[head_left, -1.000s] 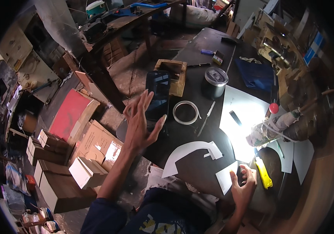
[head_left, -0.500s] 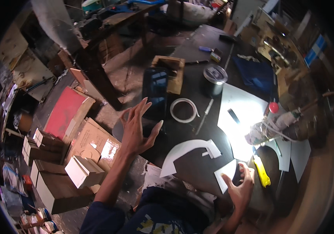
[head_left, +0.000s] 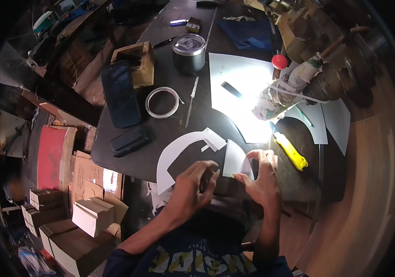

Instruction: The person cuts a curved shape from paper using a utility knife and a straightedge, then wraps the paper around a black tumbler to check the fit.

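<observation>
My right hand (head_left: 263, 177) pinches the edge of a small white paper piece (head_left: 235, 159) with one curved side, at the near edge of the dark table. To its left my left hand (head_left: 196, 183) is half curled, with a gap between thumb and fingers and nothing seen in it. Just beyond my left hand lies a curved white paper strip (head_left: 172, 151) with a short tab at its right end. A yellow utility knife (head_left: 290, 151) lies to the right of my right hand.
A lit lamp (head_left: 282, 94) shines on a large white sheet (head_left: 225, 69). Leftward lie a tape roll (head_left: 148, 102), a slim blade-like tool (head_left: 192, 101), a phone (head_left: 121, 94), a black case (head_left: 130, 140), a wooden box (head_left: 144, 69) and a lidded tumbler (head_left: 189, 57). Cardboard boxes (head_left: 75, 240) stand lower left.
My left hand has come down and right from beside the phone, toward the paper piece, its fingers curling in. My right hand keeps the paper piece. The view has shifted, showing more of the near table.
</observation>
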Demonstrator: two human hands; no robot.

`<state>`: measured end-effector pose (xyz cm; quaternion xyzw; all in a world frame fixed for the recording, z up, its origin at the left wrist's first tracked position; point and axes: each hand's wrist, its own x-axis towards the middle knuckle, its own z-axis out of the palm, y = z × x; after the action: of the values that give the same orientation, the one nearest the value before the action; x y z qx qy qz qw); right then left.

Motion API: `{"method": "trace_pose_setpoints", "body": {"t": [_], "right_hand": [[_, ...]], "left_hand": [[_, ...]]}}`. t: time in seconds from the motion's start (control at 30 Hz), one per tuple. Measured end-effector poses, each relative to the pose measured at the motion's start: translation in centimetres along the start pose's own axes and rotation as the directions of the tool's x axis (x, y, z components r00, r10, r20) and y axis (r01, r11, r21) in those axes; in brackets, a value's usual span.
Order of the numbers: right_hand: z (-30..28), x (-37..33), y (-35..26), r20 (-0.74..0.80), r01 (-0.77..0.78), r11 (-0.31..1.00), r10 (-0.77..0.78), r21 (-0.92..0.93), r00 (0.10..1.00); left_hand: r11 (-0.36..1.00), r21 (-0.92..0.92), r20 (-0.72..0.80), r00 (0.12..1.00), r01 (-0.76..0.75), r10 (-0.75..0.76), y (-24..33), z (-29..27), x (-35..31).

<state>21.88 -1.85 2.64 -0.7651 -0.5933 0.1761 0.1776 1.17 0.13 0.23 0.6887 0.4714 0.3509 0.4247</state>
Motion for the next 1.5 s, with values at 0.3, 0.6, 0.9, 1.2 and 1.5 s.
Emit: {"method": "trace_pose_setpoints", "body": {"t": [0.3, 0.6, 0.9, 1.2, 1.5], "right_hand": [[-2.8, -2.0, -0.1, 0.029, 0.091, 0.807, -0.133, 0.584, 0.991], [-4.2, -4.6, -2.8, -0.039, 0.545, 0.763, -0.569, 0.347, 0.821], [-2.8, -3.8, -3.6, -0.113, 0.650, 0.710, -0.648, 0.270, 0.754], [-3.8, -3.2, -3.5, 0.025, 0.675, 0.681, -0.709, 0.284, 0.705], [-3.2, -2.6, -2.8, -0.003, 0.640, 0.632, -0.710, 0.438, 0.704]], "left_hand": [[0.869, -0.386, 0.251, 0.941, 0.311, -0.225, 1.7, -1.4, -0.1], [0.732, -0.490, 0.367, 0.873, 0.474, -0.321, 2.1, -2.7, -0.6], [0.709, -0.549, 0.346, 0.892, 0.443, -0.290, 1.8, -2.5, -1.5], [0.683, -0.527, 0.458, 0.846, 0.505, -0.272, 2.0, -2.8, -2.0], [0.725, -0.483, 0.457, 0.848, 0.490, -0.268, 3.3, -3.9, -1.4]]}}
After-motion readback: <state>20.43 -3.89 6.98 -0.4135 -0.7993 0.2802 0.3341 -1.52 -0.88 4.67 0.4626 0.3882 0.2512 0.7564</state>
